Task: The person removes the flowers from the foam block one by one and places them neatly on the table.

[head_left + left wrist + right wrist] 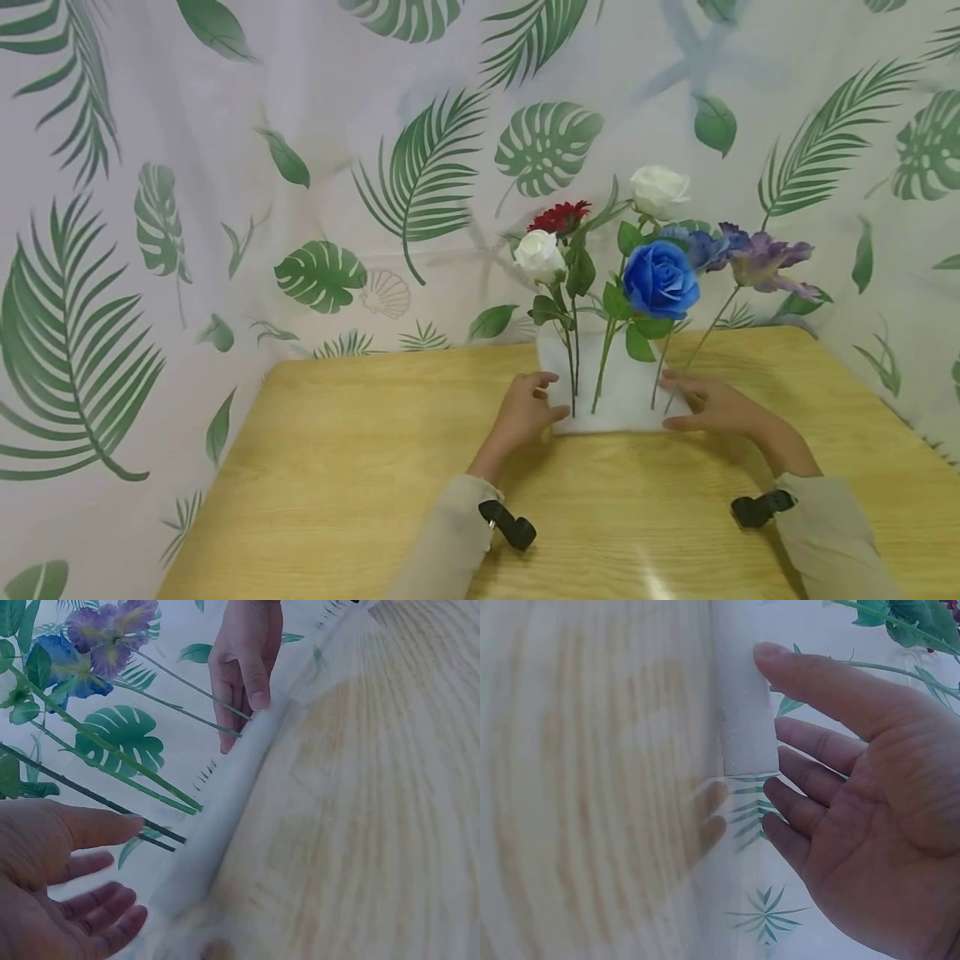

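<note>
A white foam slab (615, 417) lies on the table with several artificial flowers standing in it. A white rose (540, 256) and a red daisy-like flower (560, 218) rise on its left. Toward the middle are a big blue rose (662, 281) and a taller white rose (660, 192); a purple flower (772, 262) leans right beside a blue-violet one (705, 247). My left hand (523, 408) is by the slab's left end, fingers loosely bent and apart from the stems. At the right end, my right hand (877, 780) has its thumb and relaxed fingertips right at the foam edge.
The wooden table (375, 467) reaches back to a pale leaf-print cloth (435, 300) hanging behind the flowers. Black camera mounts (510, 527) sit at both sleeve cuffs. The purple flower's thin stem slants close to the right hand's fingers.
</note>
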`<state>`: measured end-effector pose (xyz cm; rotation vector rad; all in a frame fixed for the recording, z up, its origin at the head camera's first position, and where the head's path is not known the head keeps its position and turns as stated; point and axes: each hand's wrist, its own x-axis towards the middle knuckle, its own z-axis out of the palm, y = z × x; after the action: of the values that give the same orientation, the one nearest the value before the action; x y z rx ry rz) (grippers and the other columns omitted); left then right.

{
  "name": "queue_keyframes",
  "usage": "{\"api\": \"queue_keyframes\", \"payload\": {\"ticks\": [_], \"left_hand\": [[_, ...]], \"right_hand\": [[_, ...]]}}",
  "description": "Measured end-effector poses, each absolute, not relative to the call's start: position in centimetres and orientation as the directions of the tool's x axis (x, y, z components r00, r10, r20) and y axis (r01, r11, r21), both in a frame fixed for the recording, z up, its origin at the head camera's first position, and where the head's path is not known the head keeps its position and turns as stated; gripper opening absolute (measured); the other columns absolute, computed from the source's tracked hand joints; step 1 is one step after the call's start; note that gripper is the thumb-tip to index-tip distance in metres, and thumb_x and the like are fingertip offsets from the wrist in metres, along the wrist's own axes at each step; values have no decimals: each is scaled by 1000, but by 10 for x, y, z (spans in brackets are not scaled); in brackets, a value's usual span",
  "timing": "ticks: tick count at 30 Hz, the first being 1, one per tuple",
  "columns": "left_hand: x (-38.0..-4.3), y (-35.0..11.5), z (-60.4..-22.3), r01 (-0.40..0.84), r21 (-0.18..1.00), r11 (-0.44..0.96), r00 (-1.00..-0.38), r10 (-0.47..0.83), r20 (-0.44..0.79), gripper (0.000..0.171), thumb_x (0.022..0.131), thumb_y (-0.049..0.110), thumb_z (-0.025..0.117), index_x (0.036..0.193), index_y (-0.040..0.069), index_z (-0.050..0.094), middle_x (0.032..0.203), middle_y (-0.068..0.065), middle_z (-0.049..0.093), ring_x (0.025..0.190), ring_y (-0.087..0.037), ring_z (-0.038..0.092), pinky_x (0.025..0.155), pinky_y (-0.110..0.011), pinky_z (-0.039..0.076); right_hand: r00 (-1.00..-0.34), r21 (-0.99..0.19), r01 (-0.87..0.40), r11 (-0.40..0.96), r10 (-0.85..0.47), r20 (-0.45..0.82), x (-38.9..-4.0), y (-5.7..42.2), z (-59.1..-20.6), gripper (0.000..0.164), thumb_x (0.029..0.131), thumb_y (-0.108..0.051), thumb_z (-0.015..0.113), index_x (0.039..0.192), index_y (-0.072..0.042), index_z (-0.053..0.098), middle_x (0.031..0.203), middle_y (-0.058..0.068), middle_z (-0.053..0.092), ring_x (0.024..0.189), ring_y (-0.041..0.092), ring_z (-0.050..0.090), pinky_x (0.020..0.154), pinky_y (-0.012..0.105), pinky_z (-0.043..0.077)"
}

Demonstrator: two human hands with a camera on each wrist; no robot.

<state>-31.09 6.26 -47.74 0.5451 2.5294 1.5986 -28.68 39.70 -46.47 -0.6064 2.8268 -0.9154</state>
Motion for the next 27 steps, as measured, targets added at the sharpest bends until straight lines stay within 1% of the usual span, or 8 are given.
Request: {"api": "queue_keyframes", "payload": {"ticks": [2,4,7,10,14,19,22,27], "left_hand": [[-309,62,-473,270,907,322,-926,346,152,42,93,15,75,132,4,66,129,-15,61,117,-30,63,97,-36,57],[-309,61,-469,293,918,266,-915,355,189,35,96,16,72,129,5,68,129,-13,65,118,-29,64,98,-35,57],[-311,61,-467,315,927,201,-896,386,221,31,98,16,69,127,4,69,126,-13,70,118,-28,66,100,-33,56],[-314,64,-471,311,939,147,-882,413,227,30,99,14,67,126,0,68,124,-17,71,117,-30,68,99,-31,56],[-316,70,-478,241,970,35,-879,431,203,27,100,8,65,123,-5,68,122,-22,71,112,-32,70,96,-30,59],[-317,78,-482,94,990,-106,-897,422,130,24,99,2,64,121,-7,68,119,-27,71,105,-23,72,95,-34,60],[-319,80,-484,50,990,-132,-907,410,100,25,99,3,64,122,-6,68,118,-25,71,102,-18,72,96,-35,60],[-318,84,-485,23,989,-144,-920,383,77,24,99,5,63,121,-4,68,114,-20,73,99,-14,72,94,-35,60]], "right_hand": [[-913,-571,-345,745,-407,22,-289,397,-466,77,87,-30,81,146,7,49,155,35,36,141,61,30,109,76,32],[-910,-563,-355,746,-413,27,-290,396,-467,77,86,-30,81,145,7,49,155,35,36,141,61,31,108,75,33],[-910,-553,-356,753,-413,24,-292,395,-468,77,86,-30,82,146,6,49,155,34,36,141,60,32,109,73,34],[-909,-554,-362,750,-416,30,-289,395,-469,76,86,-28,82,144,8,50,154,35,37,140,60,33,109,72,35],[-910,-546,-362,756,-413,31,-285,397,-469,76,85,-28,82,144,8,50,154,35,38,139,61,34,107,73,36],[-916,-543,-349,764,-401,25,-285,400,-470,78,87,-31,81,146,6,48,156,33,36,140,61,33,108,74,35],[-916,-548,-347,761,-401,24,-287,399,-470,77,87,-31,81,147,6,48,156,33,35,140,61,32,108,74,34],[-914,-548,-352,759,-404,26,-288,398,-470,77,86,-30,81,146,6,49,155,33,36,140,61,33,108,73,36]]}}
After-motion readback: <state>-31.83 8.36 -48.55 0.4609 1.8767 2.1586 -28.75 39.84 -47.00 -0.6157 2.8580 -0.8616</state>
